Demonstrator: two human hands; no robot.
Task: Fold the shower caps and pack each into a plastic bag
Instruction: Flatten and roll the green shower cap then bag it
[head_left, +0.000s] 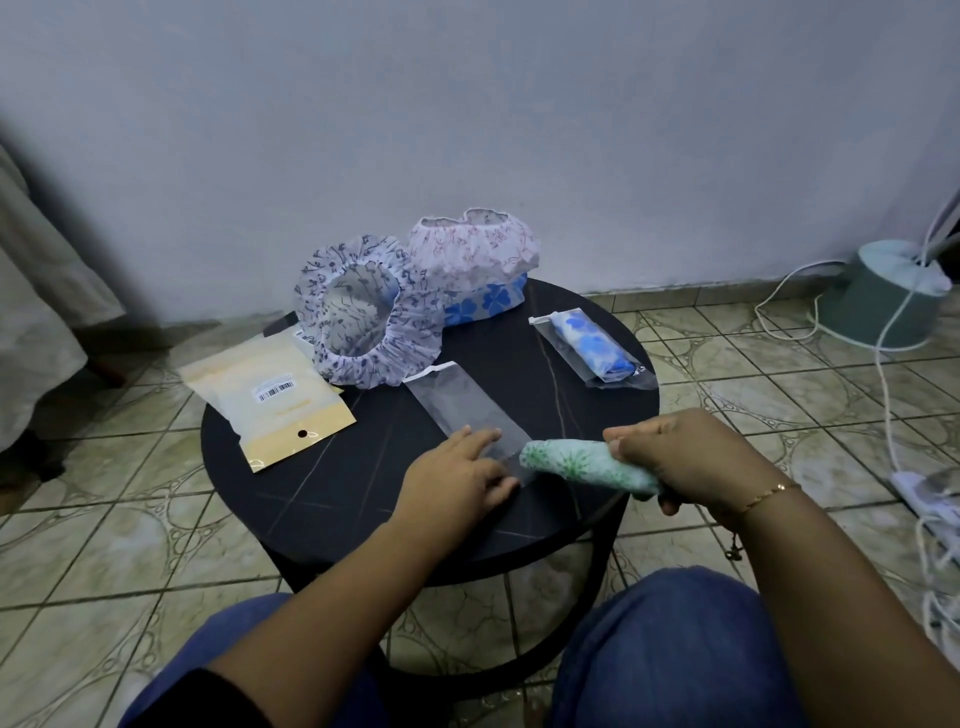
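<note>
1. At the table's near edge, we hold the green cap rolled into a tight tube, its free end at the mouth of the clear bag.
2. Our right hand curls its fingers around the roll's far end, gripping it firmly.
3. Our left hand lies flat on the bag's near end, fingers straight and a little spread, pinning it to the table.
4. We judge the risk to be at the mouth: whether it is open we cannot tell, so the roll could push the bag away or crumple it.
5. A looser grip could let the roll spring open.
6. Further out, a packed blue cap lies to the right; a navy cap and a pink cap wait unfolded at the back.
7. A yellow pouch lies to the left.
</note>
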